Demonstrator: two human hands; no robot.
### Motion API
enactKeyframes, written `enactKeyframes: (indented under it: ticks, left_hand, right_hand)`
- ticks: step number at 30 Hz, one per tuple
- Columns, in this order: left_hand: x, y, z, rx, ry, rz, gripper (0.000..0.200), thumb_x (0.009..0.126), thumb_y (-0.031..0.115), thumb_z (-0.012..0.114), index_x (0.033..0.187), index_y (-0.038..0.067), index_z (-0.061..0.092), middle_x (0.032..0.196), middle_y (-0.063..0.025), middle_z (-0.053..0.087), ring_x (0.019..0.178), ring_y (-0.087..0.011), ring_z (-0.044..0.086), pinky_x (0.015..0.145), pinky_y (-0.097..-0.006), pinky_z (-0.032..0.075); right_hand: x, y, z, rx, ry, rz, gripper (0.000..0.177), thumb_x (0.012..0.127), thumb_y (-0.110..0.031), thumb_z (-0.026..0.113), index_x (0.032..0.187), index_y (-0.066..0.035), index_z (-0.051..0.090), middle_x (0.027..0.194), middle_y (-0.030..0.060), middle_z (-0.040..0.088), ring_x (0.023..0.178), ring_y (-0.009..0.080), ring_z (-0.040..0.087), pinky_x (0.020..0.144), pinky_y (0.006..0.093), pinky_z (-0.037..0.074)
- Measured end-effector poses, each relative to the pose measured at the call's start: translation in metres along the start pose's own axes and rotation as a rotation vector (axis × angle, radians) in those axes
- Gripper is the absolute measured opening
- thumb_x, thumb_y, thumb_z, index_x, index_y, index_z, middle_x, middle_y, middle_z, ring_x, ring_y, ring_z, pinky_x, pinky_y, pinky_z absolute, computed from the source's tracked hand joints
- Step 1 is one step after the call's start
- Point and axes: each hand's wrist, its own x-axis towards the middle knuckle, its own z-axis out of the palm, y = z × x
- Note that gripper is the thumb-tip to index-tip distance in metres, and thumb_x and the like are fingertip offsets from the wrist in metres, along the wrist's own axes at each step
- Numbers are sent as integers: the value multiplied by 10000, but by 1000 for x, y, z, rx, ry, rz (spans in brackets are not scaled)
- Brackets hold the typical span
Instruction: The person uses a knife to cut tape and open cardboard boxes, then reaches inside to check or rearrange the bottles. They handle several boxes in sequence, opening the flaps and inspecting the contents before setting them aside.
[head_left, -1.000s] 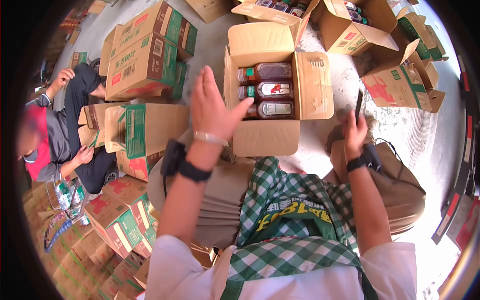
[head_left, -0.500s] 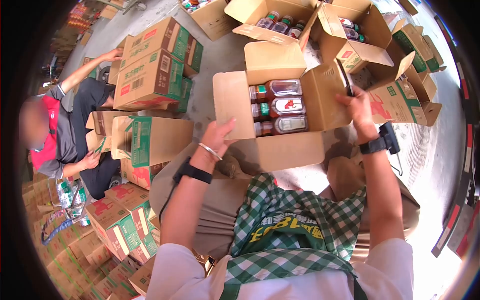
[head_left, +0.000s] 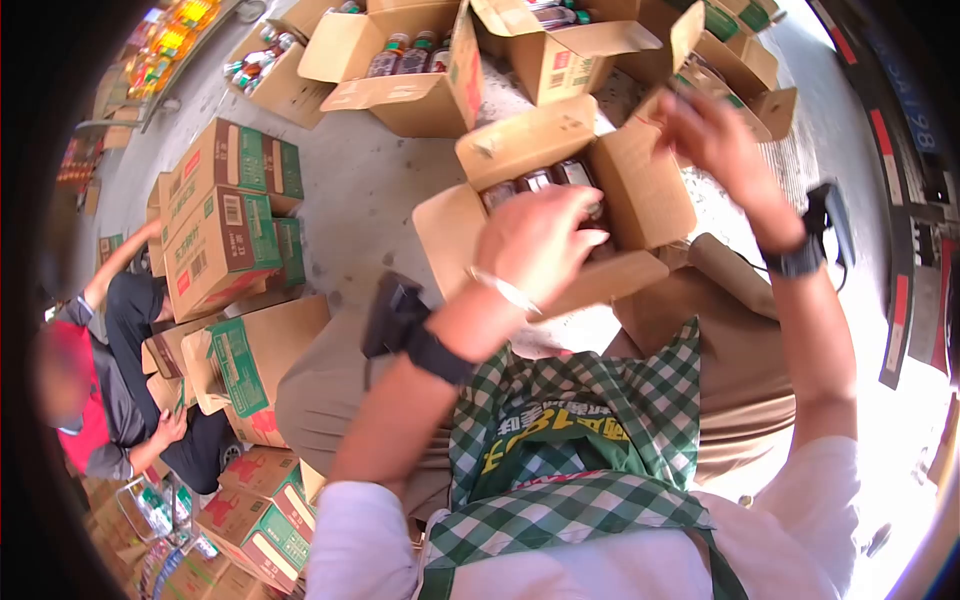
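Note:
An open cardboard box [head_left: 655, 195] sits tilted in front of me, its flaps spread. Dark bottles with clear-looking labels [head_left: 537, 182] lie side by side inside. My left hand [head_left: 540, 240] reaches over the near left side of the box, thumb apart from the fingers, its fingertips at the bottles. Whether it grips one is not visible. Just outside the right flap, my right hand [head_left: 712, 145] is raised with bent fingers, smeared by motion. Whether it holds anything cannot be made out.
Open boxes of bottles [head_left: 400, 95] stand beyond mine, with another open carton [head_left: 560, 70] beside them. At left, a person in a red vest [head_left: 90, 375] sits by stacked cartons [head_left: 215, 230]. A dark edge with red and white markings [head_left: 885, 150] runs along the right.
My left hand has moved from the box's left flap to over the bottles. My right hand, which held a thin dark tool at the right flap, has lifted slightly. The box has turned.

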Motion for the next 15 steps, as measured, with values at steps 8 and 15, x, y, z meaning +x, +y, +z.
enactKeyframes:
  ticks: [8, 15]
  left_hand:
    - [-48, -64, 91, 452, -321, -316, 410, 798, 385, 644, 937, 18, 526, 875, -157, 635, 828, -349, 625, 697, -432, 510]
    - [-58, -87, 95, 571, -80, -222, 169, 852, 225, 570, 809, 65, 537, 753, -107, 631, 712, -313, 631, 591, -438, 498]
  right_hand:
    - [-112, 100, 45, -262, -95, -101, 103, 900, -93, 531, 885, -21, 460, 675, 209, 535, 631, 394, 527, 560, 391, 434]
    - [-100, 126, 78, -365, -134, -58, 189, 916, -170, 502, 834, -18, 426, 674, 240, 518, 688, 449, 517, 570, 500, 377]
